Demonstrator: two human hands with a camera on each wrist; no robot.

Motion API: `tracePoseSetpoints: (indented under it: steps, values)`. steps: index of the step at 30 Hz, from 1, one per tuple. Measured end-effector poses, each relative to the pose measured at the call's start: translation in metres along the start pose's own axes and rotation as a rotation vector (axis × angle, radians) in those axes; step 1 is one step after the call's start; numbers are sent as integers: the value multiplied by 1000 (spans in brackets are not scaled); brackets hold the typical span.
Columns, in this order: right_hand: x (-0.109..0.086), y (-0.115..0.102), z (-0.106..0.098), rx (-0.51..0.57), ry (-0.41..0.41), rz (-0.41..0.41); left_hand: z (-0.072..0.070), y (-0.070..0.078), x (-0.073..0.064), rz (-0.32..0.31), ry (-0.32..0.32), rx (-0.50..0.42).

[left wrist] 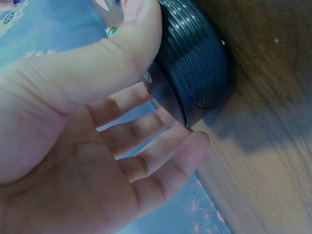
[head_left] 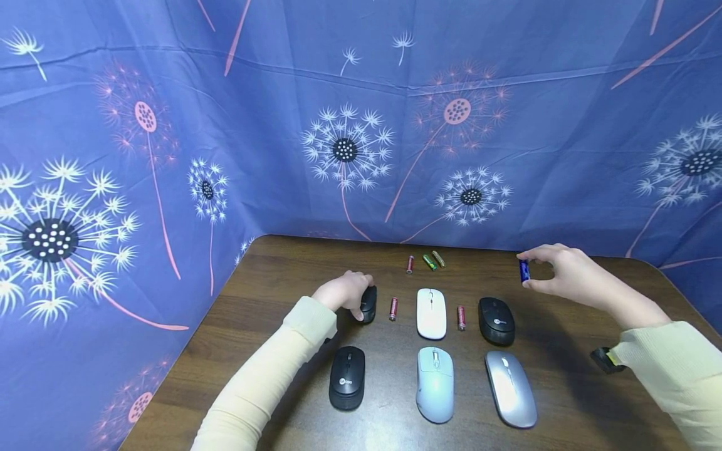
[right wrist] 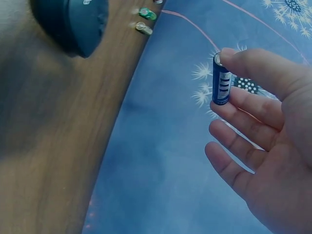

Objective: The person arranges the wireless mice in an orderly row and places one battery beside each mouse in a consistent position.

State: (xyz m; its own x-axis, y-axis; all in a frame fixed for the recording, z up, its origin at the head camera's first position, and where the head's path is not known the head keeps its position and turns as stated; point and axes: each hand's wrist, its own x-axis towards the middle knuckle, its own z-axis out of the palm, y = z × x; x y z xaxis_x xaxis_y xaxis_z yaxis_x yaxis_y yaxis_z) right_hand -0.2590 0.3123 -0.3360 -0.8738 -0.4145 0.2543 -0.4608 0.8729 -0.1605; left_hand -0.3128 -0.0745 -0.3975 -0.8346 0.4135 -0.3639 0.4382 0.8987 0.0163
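On the left of the table, my left hand [head_left: 346, 293] grips a black computer mouse [head_left: 368, 304] by its sides. The left wrist view shows the ribbed side of that mouse [left wrist: 197, 53] between thumb and fingers, near the wooden surface. Over at the right, my right hand [head_left: 564, 272] pinches a blue battery [head_left: 524, 270] end to end. Seen from the right wrist, thumb and a fingertip hold this battery [right wrist: 222, 80] at its two ends, while the other fingers spread apart. A second black mouse [head_left: 496, 321] lies nearest the right hand.
A white mouse [head_left: 431, 313] lies between red batteries [head_left: 393, 309]. Closer in are a black mouse [head_left: 346, 378], a light blue mouse [head_left: 435, 384] and a grey mouse [head_left: 510, 388]. At the back lie a red battery [head_left: 410, 264], a green battery [head_left: 429, 262] and a gold-green battery [head_left: 438, 259].
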Motion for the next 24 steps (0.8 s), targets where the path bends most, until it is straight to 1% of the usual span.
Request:
tracePoseSetpoints:
  steps: [7, 9, 18, 24]
  values:
    - [-15, 7, 9, -1, 48, -5, -1, 1, -1, 1, 4, 10]
    - [-18, 9, 12, 10, 45, -5, -1, 1, -2, 0, 4, 9]
    - [-30, 15, 29, 48, 7, 8, 0, 1, -4, 2, 6, -10]
    - [-37, 16, 42, 76, -57, 55, 0, 1, -3, 5, 7, -12]
